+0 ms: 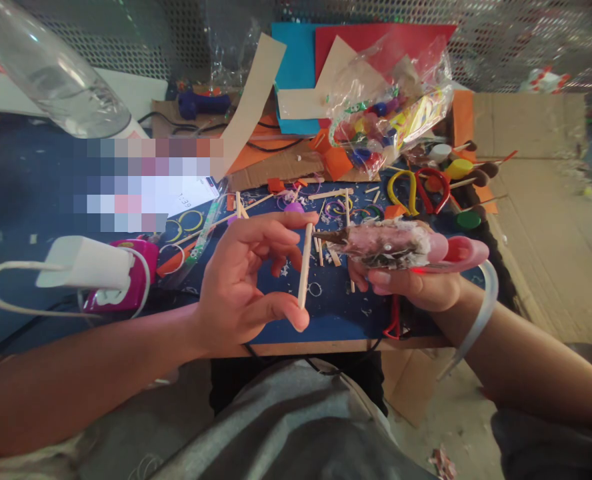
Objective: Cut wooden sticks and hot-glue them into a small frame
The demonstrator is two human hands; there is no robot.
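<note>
Across the width, a blue table (21, 207); at its right, overlapping the edge, cardboard (556, 220). Tilted at far left, a clear bottle (71, 73). At the back, a red sheet (329, 40) beside a blue sheet (293, 60), with a clear bag (396, 107) of colourful bits partly over the red. Wrapped in the right hand (426, 287), a pink glue gun (391, 245), fluff stuck round its barrel, dark nozzle towards the left. Spread fairly wide, thumb below and fingers above, the left hand (249, 273), with a wooden stick (305, 267) held upright by its ends, top just beside the nozzle. At left, a white plug (86, 262) on a pink block (151, 257). Scattered behind the hands, loose sticks (347, 210) and small scraps (276, 185).
</note>
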